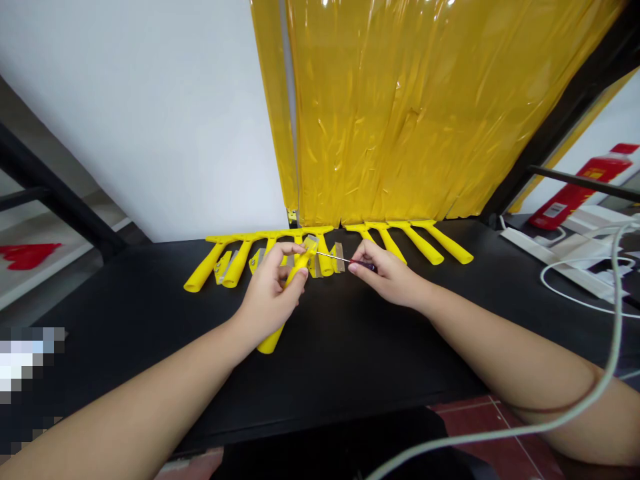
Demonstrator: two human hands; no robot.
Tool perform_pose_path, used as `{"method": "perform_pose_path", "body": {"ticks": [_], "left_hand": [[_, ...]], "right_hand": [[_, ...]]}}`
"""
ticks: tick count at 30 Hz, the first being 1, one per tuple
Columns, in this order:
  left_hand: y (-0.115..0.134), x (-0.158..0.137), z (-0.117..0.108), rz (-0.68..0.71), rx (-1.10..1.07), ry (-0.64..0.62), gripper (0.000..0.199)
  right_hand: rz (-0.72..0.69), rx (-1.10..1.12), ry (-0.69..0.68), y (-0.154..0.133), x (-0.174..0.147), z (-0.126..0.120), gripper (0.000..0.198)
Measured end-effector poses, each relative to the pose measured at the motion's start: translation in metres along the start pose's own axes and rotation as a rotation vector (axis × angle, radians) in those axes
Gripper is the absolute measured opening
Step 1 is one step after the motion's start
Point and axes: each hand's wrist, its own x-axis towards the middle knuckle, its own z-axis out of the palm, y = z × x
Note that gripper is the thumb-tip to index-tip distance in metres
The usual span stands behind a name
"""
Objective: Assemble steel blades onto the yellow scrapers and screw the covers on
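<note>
Gripped in my left hand (270, 287) is a yellow scraper (271, 339), its thick handle slanting down toward me and a metal blade at its raised head. My right hand (387, 272) pinches the dark handle of a thin screwdriver (333, 257). The screwdriver's shaft points left, and its tip meets or nearly meets the scraper head; exact contact is too small to tell. Behind my hands lie several yellow T-shaped handles (239, 263) in a row. Small yellow blade pieces (221, 268) with metal edges rest between them.
More yellow T-shaped handles (423, 241) lie at the back right of the black table (340, 373). Yellow plastic sheeting (400, 120) and a white panel (150, 120) rise behind. On the right are a red bottle (583, 187), power strips and a pale cable (500, 437) crossing near my right forearm.
</note>
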Motion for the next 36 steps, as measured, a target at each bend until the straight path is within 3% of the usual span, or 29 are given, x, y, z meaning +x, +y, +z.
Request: {"method": "perform_pose_path", "body": {"ticks": [9,18,26,29,36], "left_hand": [[0.000,0.001,-0.002,0.095,0.086,0.023,0.028],[-0.001,0.002,-0.003,0.060,0.021,0.036,0.027],[0.000,-0.001,-0.002,0.098,-0.049,-0.007,0.025],[0.001,0.000,-0.002,0.095,-0.045,0.000,0.027],[-0.001,0.002,-0.002,0.042,-0.097,0.004,0.030]], "right_hand": [[0.058,0.164,0.001,0.005,0.002,0.002,0.024],[0.264,0.582,-0.075,0.003,0.005,0.006,0.042],[0.480,0.915,-0.224,-0.003,0.005,0.003,0.042],[0.424,0.820,-0.197,-0.001,0.003,0.006,0.043],[0.013,0.078,0.025,-0.007,0.000,0.003,0.028]]}}
